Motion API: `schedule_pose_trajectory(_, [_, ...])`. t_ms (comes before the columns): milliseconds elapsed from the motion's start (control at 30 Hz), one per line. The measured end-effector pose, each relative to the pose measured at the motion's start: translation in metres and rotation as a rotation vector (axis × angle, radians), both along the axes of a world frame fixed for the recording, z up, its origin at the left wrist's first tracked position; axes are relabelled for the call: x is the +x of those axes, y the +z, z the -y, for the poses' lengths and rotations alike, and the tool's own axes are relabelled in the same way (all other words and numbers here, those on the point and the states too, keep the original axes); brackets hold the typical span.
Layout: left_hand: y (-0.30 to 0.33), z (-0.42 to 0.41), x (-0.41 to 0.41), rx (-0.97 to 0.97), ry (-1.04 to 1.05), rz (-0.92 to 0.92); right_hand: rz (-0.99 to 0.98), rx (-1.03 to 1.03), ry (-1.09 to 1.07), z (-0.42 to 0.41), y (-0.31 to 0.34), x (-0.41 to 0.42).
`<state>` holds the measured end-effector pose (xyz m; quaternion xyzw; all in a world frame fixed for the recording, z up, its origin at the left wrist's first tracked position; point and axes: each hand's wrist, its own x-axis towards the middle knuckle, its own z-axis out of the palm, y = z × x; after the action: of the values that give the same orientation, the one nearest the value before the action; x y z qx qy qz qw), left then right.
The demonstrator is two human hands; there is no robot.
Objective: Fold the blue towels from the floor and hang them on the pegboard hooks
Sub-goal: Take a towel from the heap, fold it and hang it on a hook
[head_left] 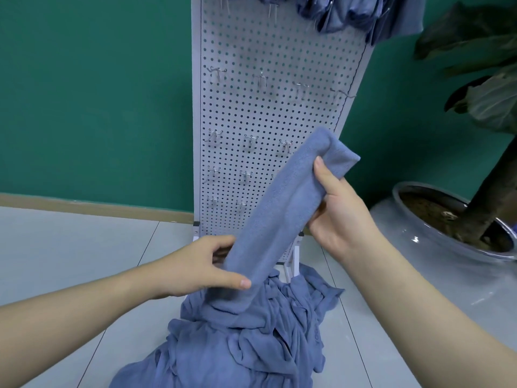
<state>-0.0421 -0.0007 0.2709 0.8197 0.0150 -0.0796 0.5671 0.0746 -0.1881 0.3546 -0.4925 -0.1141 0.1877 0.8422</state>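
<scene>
The unfolded blue towels [246,340] lie in a crumpled heap on the floor [70,247], directly in front of the foot of the pegboard [274,51]. Above that heap, one folded towel [279,208] is held as a long narrow band, slanting from low on the left side of the pegboard base up toward the right edge of the pegboard. The left hand [201,267] grips the lower end, thumb on top and fingers curled beneath. The right hand [341,211] grips the upper part, thumb pressed on the front face and fingers wrapped behind. The step in hand appears to be finishing the fold before hanging. To do it well, keep both grips closed so the layers do not slip, draw the band lightly taut to flatten it, and align the long edges before bringing the ends together. Lift the lower end clear of the heap, since it hangs just above the heap and could drag a loose towel up with it. On the pegboard behind the band, several rows of bare hooks [260,78] stand free; hung towels [344,12] already occupy the top of the pegboard. Choose a bare hook and drape the fold's midpoint over it.
</scene>
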Motion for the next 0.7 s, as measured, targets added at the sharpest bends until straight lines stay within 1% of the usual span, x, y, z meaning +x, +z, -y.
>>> schedule_pose_trajectory(133, [0.007, 0.012, 0.007, -0.169, 0.059, 0.115, -0.007, -0.019, 0.04, -0.008, -0.01, -0.005])
schedule_pose_trajectory(267, [0.004, 0.016, 0.01, -0.23, 0.155, 0.117, 0.034, -0.057, 0.009, -0.006, -0.015, 0.002])
schedule_pose_trajectory(367, [0.004, 0.015, 0.009, -0.275, 0.199, 0.088, 0.087, -0.192, -0.083, 0.002, -0.025, 0.018])
schedule_pose_trajectory(467, [0.006, 0.011, 0.007, -0.324, 0.254, 0.084, 0.078, -0.346, -0.142, 0.016, -0.039, 0.038])
schedule_pose_trajectory(533, [0.009, 0.007, 0.004, -0.364, 0.254, 0.075, 0.054, -0.415, -0.126, 0.024, -0.05, 0.048])
schedule_pose_trajectory(633, [0.013, 0.003, 0.001, -0.42, 0.233, 0.069, 0.015, -0.459, -0.084, 0.032, -0.062, 0.056])
schedule_pose_trajectory(700, [0.015, 0.002, 0.0, -0.44, 0.229, 0.073, 0.034, -0.532, -0.092, 0.033, -0.067, 0.057])
